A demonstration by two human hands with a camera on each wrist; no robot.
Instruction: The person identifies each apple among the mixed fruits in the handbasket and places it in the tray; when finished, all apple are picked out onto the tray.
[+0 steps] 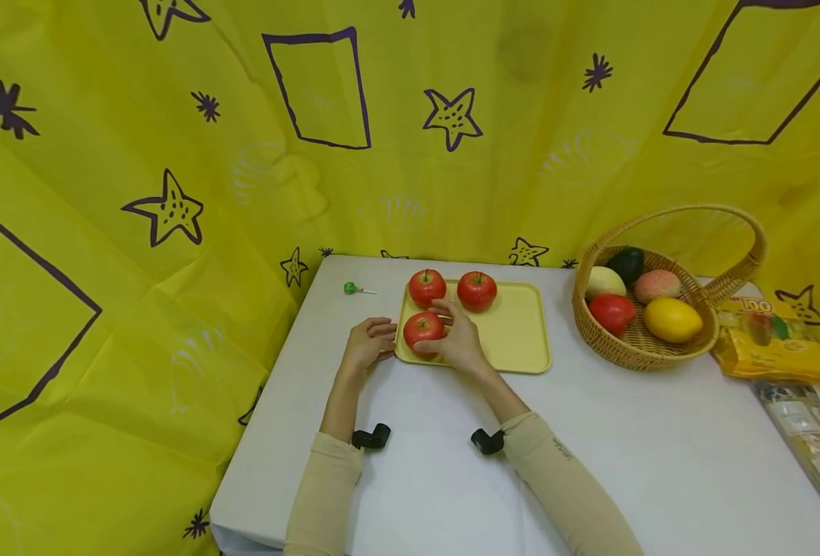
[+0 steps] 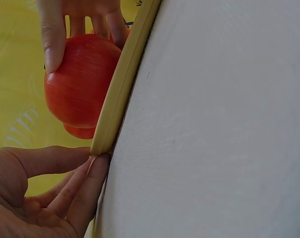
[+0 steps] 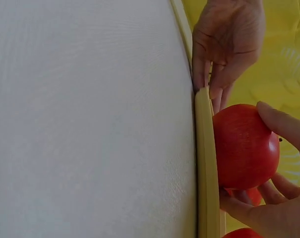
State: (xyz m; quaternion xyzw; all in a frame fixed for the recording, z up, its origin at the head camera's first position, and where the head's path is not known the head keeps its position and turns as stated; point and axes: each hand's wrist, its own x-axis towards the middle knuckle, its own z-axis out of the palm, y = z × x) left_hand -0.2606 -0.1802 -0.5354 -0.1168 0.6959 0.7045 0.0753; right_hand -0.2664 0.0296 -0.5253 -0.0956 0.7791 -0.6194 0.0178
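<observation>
Item 1. Yellow package (image 1: 774, 351), right side of the head view, beside the wicker basket (image 1: 646, 357): number, apparently "100", in large pale characters on the upper part. Smaller print lower down: blurred, illegible.

Item 2. Flat pack (image 1: 809, 444), right edge of the same view, nearer the viewer than item 1: several pale label-like patches; any wording too small and blurred to read.

Item 3. Right sleeve (image 1: 566, 483): 1 small dark mark near the cuff; cannot tell whether lettering or ornament.

Wrist views: no legible text.
</observation>
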